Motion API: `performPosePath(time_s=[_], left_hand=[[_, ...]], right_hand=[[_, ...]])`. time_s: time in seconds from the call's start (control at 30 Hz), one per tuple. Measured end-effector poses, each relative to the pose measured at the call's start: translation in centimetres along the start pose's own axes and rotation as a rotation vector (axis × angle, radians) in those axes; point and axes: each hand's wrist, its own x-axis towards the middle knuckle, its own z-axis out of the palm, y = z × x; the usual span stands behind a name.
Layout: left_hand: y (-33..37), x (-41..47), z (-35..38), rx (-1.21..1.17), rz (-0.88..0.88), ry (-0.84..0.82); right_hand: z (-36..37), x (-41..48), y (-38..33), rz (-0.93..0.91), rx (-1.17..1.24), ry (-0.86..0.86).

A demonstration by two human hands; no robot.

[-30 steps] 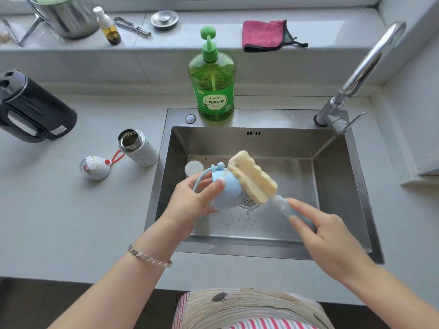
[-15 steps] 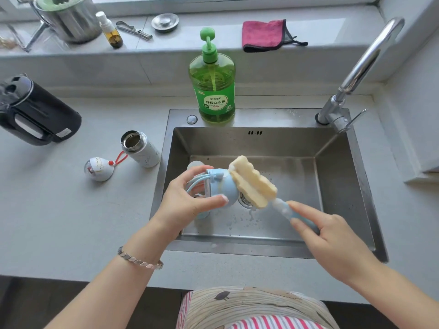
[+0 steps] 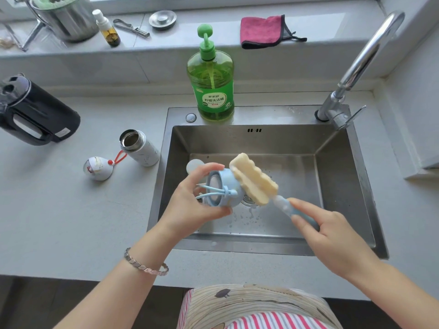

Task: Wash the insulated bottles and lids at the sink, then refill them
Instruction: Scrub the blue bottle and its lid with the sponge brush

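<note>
Over the steel sink (image 3: 337, 150) my left hand (image 3: 190, 205) grips a light blue bottle lid (image 3: 225, 186) with a blue strap, its white inside turned toward me. My right hand (image 3: 330, 233) holds the pale blue handle of a sponge brush (image 3: 254, 179), whose yellow foam head lies against the lid's right side. A white insulated bottle (image 3: 140, 148) stands open on the counter left of the sink, beside its white lid (image 3: 98, 168) with a red loop. Behind my left hand in the sink, a pale round object (image 3: 193, 165) is partly hidden.
A green dish soap pump bottle (image 3: 211, 86) stands on the sink's back rim. The faucet (image 3: 363, 62) arches at the back right. A black kettle (image 3: 35, 115) sits far left. The ledge holds a pink cloth (image 3: 261, 30), a steel pot (image 3: 64, 17), a small bottle (image 3: 107, 28) and a drain stopper (image 3: 162, 19).
My left hand has turned the blue lid so its open white inside faces me. The sponge head has stayed against the lid's right side.
</note>
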Motion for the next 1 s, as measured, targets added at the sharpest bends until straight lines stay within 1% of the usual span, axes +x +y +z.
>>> performPosePath(time_s=[0.17, 0.27, 0.33, 0.53, 0.63, 0.7, 0.77, 0.87, 1.0], left_hand=[[-0.2, -0.2, 0.2, -0.152, -0.034, -0.01], [-0.3, -0.3, 0.7, -0.316, -0.083, 0.095], [-0.7, -0.4, 1.0, -0.353, -0.114, 0.136], [-1.5, -0.4, 0.8, -0.341, -0.167, 0.145], [-1.5, -0.3, 0.7, -0.309, -0.171, 0.139], [-1.3, -0.5, 0.8, -0.306, -0.172, 0.139], [-1.3, -0.6, 0.8, -0.322, -0.173, 0.125], [-1.4, -0.6, 0.7, -0.318, -0.185, 0.093], [-1.2, -0.6, 0.7, -0.183, -0.162, 0.087]], right_hand=[[0.7, -0.8, -0.8, -0.033, 0.022, -0.036], [0.8, -0.6, -0.6, -0.035, 0.011, -0.061], [0.9, -0.6, -0.3, -0.026, 0.015, -0.065], [1.4, -0.5, -0.2, 0.013, 0.058, -0.054], [1.6, 0.0, -0.1, 0.054, 0.097, -0.009], [1.8, -0.2, -0.4, 0.042, 0.104, 0.014], [1.9, -0.7, -0.9, 0.004, 0.115, 0.0], [1.6, -0.3, -0.2, 0.035, 0.103, 0.019], [2.1, -1.0, -0.6, -0.015, 0.057, 0.014]])
